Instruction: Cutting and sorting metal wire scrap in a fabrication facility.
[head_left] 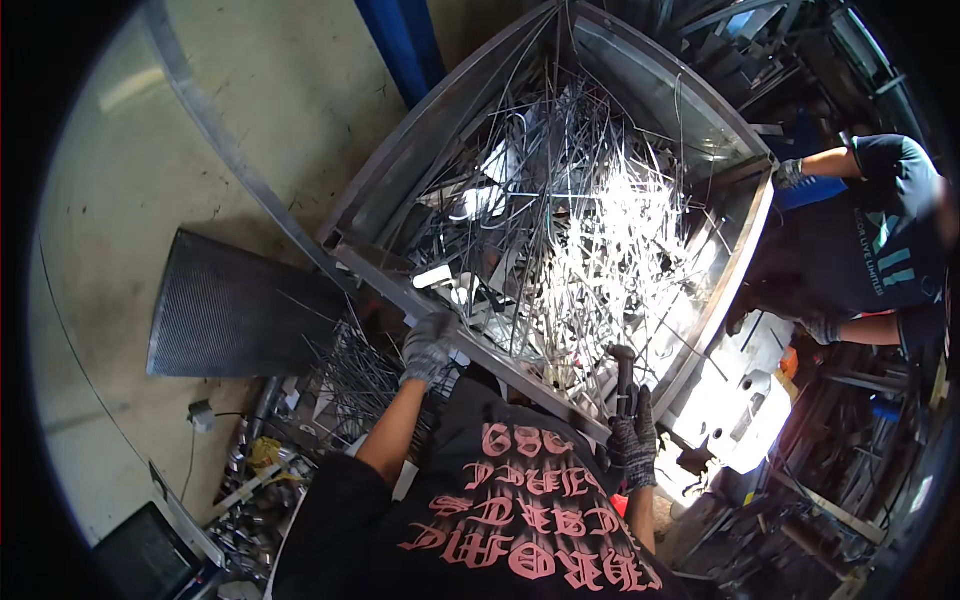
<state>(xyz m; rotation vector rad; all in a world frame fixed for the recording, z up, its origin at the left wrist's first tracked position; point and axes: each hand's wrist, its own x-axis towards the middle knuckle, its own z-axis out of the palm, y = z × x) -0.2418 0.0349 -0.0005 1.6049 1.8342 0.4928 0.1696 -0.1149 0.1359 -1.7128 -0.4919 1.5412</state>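
My left hand (428, 347), in a grey knit glove, is closed over the near metal rim (500, 370) of a large scrap bin. My right hand (632, 445), gloved as well, is at the bin's near right corner. Its fingers are wrapped round a dark hammer (624, 375), held upright with its head up and overlapping the bin's inside. A tangle of thin metal rods and wire (560, 220) fills the bin, with white scraps (482, 203) among it. Strong sunlight washes out the right part of the heap.
On the right, a co-worker in a dark shirt (860, 240) has one gloved hand (788, 174) at the bin's far right corner. Left of the bin stands a perforated metal panel (240, 310). Metal scrap (245, 535) lies lower left; a blue post (402, 45) rises behind.
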